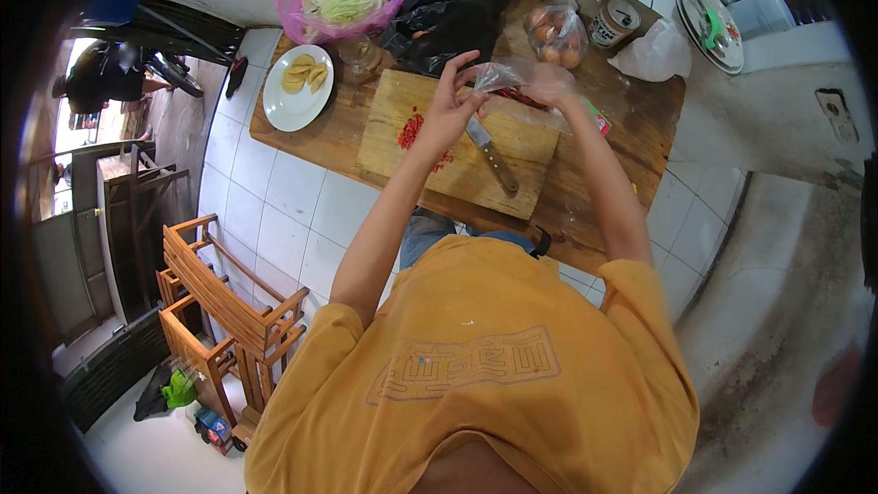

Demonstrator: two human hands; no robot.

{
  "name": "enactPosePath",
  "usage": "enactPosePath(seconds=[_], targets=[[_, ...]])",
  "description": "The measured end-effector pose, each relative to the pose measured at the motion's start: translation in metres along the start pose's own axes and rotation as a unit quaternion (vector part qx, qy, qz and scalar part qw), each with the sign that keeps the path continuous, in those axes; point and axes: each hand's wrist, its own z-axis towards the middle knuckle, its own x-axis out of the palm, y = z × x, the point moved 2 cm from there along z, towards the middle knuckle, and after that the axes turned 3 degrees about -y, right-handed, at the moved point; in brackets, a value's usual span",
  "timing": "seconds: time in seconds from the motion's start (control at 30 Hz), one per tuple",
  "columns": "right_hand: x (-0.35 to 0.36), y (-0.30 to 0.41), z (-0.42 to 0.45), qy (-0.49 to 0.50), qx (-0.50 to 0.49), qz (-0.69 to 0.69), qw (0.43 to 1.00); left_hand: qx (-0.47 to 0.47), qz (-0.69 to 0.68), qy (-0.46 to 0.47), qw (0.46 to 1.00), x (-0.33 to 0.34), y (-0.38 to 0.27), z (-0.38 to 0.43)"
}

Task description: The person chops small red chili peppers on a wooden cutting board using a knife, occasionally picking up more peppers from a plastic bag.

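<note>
My left hand [461,92] holds the edge of a clear plastic bag [504,75] above the far side of a wooden cutting board [459,192]. Inside the bag, seen through the plastic, is my right hand [547,86], close to dark red chilies [521,97]; whether it grips them cannot be told. A knife with a wooden handle [499,168] lies on the board, its blade towards my hands. Chopped red chili [410,129] is on the board's left part, partly hidden by my left forearm.
Around the board stand a white plate [285,108] with yellow slices, a glass jar [359,55], a black plastic bag [446,20], a pink bag of vegetables [291,3], a bag of eggs [557,34] and a can [614,22]. Wooden chairs [226,295] stand at lower left.
</note>
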Motion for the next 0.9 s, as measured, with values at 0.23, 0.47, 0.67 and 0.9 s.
enactPosePath(seconds=[0.23,0.47,0.67,0.9], targets=[[0.058,-0.049,0.015,0.194,0.036,0.369,0.908,0.006,0.010,0.016,1.000,0.008,-0.001,0.006],[0.058,-0.049,0.001,0.068,0.029,0.268,0.961,0.010,0.010,0.008,1.000,0.004,0.005,0.009],[0.061,-0.031,-0.013,-0.144,0.076,-0.037,0.986,0.010,0.014,0.010,1.000,0.008,-0.001,0.009],[0.067,-0.021,0.015,-0.047,-0.043,0.144,0.987,0.006,0.012,0.016,1.000,0.005,0.004,0.008]])
